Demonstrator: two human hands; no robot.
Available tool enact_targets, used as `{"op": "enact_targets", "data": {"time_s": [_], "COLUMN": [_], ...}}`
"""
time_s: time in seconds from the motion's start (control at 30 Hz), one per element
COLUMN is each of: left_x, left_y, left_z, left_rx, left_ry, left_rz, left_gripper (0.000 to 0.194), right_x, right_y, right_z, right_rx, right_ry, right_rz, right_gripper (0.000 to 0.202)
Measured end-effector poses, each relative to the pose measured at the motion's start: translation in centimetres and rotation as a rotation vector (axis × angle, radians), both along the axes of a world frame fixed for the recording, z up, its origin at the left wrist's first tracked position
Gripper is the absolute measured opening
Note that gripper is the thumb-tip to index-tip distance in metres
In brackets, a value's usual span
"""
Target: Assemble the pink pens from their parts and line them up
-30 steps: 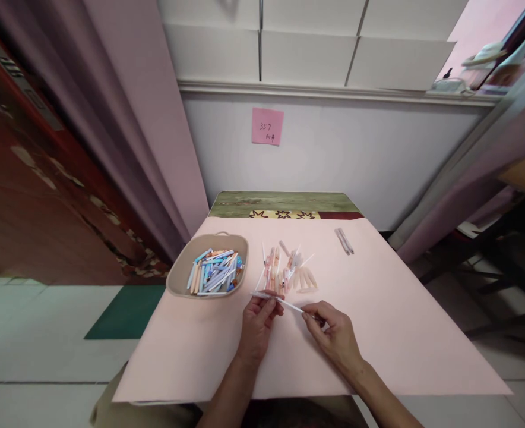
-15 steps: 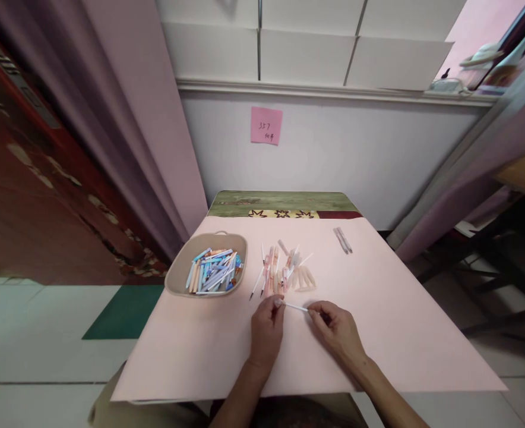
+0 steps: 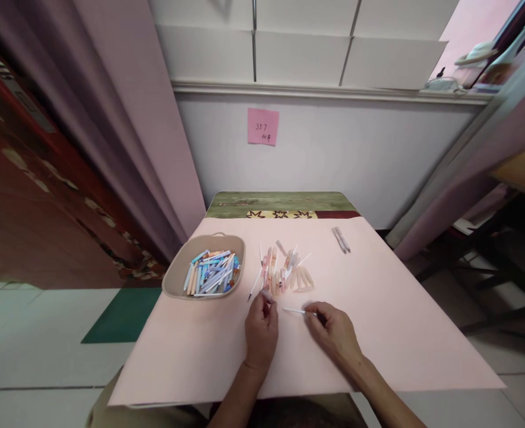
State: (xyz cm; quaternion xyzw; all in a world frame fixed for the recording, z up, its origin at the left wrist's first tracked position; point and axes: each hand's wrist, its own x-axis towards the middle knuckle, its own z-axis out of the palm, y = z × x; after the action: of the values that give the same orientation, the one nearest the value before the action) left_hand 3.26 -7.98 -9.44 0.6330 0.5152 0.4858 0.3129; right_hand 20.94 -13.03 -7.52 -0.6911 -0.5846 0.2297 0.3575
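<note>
Near the front middle of the table, my right hand [image 3: 334,330] pinches a thin white pen refill [image 3: 293,310], its free end pointing left. My left hand [image 3: 262,333] is closed on a small translucent pen part [image 3: 268,295], mostly covered by the fingers. A gap separates that part from the refill. Just beyond both hands lies a loose pile of pink and clear pen parts [image 3: 271,264], with several white refills among them. Clear curved pieces [image 3: 304,278] sit at the pile's right side.
A beige basket [image 3: 173,274] full of blue, purple and orange pen parts stands at the left of the pink-covered table [image 3: 378,356]. Two greyish pens [image 3: 341,239] lie at the back right. A pink note [image 3: 263,126] is stuck on the wall behind.
The refill and the translucent part, which met between my hands before, are now apart. My left hand has shifted slightly left and tilted its piece; the right stays nearly in place.
</note>
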Motion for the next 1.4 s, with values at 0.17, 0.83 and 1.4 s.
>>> {"op": "enact_targets", "data": {"time_s": [0.17,0.83,1.4], "left_x": [-0.1,-0.1,-0.3], "left_y": [-0.1,-0.2,0.2], "left_z": [0.4,0.7,0.5], "left_rx": [0.013,0.116,-0.683], "left_ry": [0.052,0.056,-1.143], "left_rz": [-0.047,-0.094,-0.222], "left_gripper": [0.023,0.02,0.013], "right_x": [0.4,-2.0,-2.0], "right_y": [-0.1,0.5,0.7], "right_z": [0.9,3.5,1.7], "right_rx": [-0.045,0.298,0.095], "right_ry": [-0.116,0.075,0.528], "right_rz": [0.043,0.028,0.004], "right_gripper": [0.02,0.018,0.03]}}
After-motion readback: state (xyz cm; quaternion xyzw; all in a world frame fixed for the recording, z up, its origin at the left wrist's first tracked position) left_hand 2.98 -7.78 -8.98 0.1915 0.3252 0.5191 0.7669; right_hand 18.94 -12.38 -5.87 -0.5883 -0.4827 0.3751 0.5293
